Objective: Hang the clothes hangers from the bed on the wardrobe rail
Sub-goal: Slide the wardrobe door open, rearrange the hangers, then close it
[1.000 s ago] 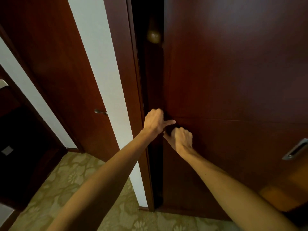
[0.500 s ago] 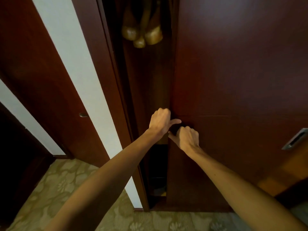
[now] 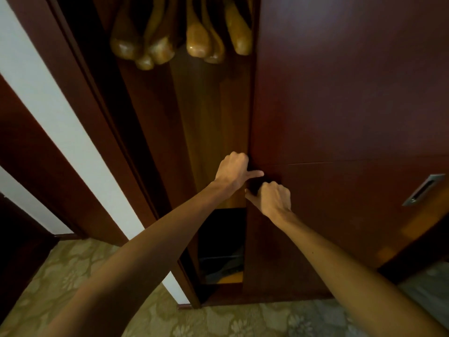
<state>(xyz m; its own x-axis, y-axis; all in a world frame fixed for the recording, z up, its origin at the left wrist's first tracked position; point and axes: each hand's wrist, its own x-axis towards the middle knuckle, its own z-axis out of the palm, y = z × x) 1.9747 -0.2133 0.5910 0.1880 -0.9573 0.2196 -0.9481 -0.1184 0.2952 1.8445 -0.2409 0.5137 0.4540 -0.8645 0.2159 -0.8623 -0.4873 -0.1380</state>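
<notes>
From the head view, the wooden clothes hangers [image 3: 179,42] hang in a bunch at the top of the open wardrobe gap, high above both hands and well apart from them; only their rounded lower ends show, and the rail itself is out of sight.

The left hand [image 3: 232,170] is curled around the left edge of the wardrobe door [image 3: 340,105], fingers hooked behind the edge out of sight and thumb pointing right across the door face, so its grip is clamped on the door. The right hand [image 3: 273,198] sits just below and beside it, knuckles forward, its grip closed on the same door edge. Both forearms reach forward and up from the bottom of the frame, converging at that edge.

The hangers are glossy, honey-coloured wood with thick, bulbous tips, packed closely and overlapping one another. Below the hands, the gap shows a dark lower compartment [image 3: 221,259] of the wardrobe. A recessed metal handle [image 3: 422,189] sits on the door at the right. Patterned carpet [image 3: 60,283] covers the floor.
</notes>
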